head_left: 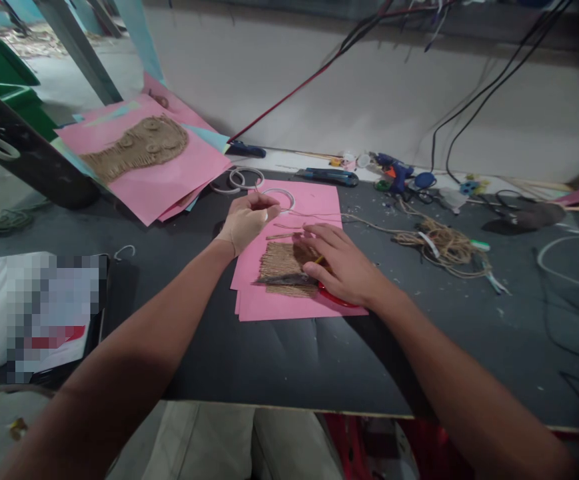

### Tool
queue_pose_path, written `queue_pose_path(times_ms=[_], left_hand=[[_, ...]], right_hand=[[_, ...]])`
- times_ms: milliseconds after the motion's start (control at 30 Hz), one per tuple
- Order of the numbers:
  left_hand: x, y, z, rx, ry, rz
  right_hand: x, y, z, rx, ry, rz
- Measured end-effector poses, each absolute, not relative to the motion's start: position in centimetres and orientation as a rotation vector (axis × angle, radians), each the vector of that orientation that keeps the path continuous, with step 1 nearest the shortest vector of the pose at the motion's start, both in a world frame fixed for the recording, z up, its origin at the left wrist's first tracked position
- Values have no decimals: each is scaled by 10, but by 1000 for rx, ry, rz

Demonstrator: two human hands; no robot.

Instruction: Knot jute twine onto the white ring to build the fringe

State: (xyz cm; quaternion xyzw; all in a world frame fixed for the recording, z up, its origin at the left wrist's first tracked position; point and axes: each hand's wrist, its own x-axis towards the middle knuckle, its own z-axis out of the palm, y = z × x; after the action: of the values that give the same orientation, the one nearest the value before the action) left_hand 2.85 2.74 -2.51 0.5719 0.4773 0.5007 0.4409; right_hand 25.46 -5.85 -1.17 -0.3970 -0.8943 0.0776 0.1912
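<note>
My left hand (250, 221) is closed in a pinch on a strand of brown twine (314, 215), over the far part of the pink paper sheets (259, 307). On that paper lies a block of twine pieces laid side by side (279, 257). Scissors (286, 280) with red handles rest across the block, blades pointing left. Over the handles is my right hand (344, 260), its fingers stretched out and apart, the thumb beside the blades. The palm hides part of the handles. Short twine ends lie near its fingertips.
A tangled twine bundle (442, 247) lies to the right. Tape rings (279, 193), a blue utility knife (329, 176) and a blue glue gun (394, 172) are behind. Pink sheets with a twine-covered shape (154, 143) lean at left near a dark cylinder (29, 147). Cables hang at right.
</note>
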Motion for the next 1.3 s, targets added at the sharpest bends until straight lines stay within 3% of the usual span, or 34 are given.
queue_pose_path(times_ms=[533, 867, 1300], left_hand=[[25, 27, -27, 1467, 1187, 1211], [26, 19, -18, 1509, 1136, 1011], [26, 24, -25, 1525, 1156, 1069]], right_hand=[[251, -51, -18, -1063, -2452, 231], [253, -49, -21, -1084, -2329, 251], [260, -45, -21, -1155, -2301, 184]])
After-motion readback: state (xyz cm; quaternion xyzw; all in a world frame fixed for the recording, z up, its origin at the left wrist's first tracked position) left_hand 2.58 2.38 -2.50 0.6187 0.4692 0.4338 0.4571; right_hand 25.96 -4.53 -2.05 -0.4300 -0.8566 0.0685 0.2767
